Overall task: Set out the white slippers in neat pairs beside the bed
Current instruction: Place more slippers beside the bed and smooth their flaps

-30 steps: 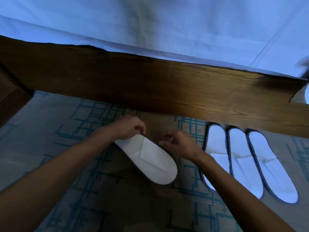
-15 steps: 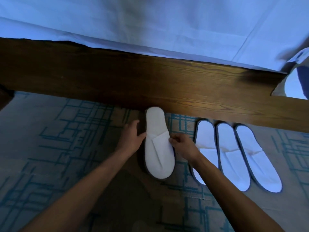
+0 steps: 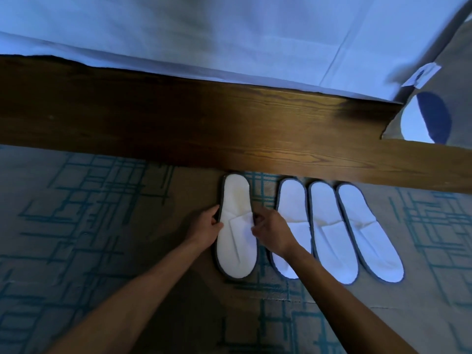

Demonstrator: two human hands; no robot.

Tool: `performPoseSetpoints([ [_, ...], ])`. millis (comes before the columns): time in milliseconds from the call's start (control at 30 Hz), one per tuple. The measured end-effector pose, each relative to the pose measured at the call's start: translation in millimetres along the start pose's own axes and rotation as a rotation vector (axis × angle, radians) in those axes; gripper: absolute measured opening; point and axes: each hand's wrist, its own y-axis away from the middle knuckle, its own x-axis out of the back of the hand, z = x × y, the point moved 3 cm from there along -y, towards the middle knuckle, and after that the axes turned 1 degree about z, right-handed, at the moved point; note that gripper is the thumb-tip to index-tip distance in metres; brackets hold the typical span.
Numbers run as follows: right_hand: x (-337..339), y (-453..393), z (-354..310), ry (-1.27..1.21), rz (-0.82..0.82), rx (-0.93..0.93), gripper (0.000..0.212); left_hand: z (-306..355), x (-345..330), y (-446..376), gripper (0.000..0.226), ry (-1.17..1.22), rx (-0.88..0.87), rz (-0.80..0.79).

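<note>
Both hands pinch fourth slipper (image 3: 236,226) at mid-frame: left hand (image 3: 208,226) on its left edge, right hand (image 3: 270,229) at the strap. Three slippers (image 3: 329,226) already lined right, heels near bed rail (image 3: 229,129). Gap remains; closing it finishes the second pair.

Four slippers in row on carpet (image 3: 76,226), heels toward bed frame (image 3: 178,129). Leftmost slipper (image 3: 236,200) apart from other three (image 3: 329,226). Left hand (image 3: 207,227) on its left edge, right hand (image 3: 272,232) on its right edge, over neighbouring slipper.
</note>
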Motion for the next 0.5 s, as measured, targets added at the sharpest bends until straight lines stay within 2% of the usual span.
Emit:
performPoseSetpoints([
  [100,-1.7,5.4,10.8,0.199,-0.030,0.047,0.046,8.6,-12.2,-5.9,0.058,-0.091,-0.048,0.004],
  [167,-3.8,9.1,15.5,0.310,-0.035,0.084,0.055,15.1,-17.6,-10.1,0.057,-0.150,-0.080,0.026],
  [300,-5.1,12.7,12.7,0.477,0.012,0.151,0.049,25.5,-26.4,-15.8,0.056,-0.221,-0.105,0.050],
  [500,1.0,7.0,7.4,0.686,0.032,0.149,0.043,27.2,-33.2,-17.7,0.053,-0.265,-0.119,0.086],
])
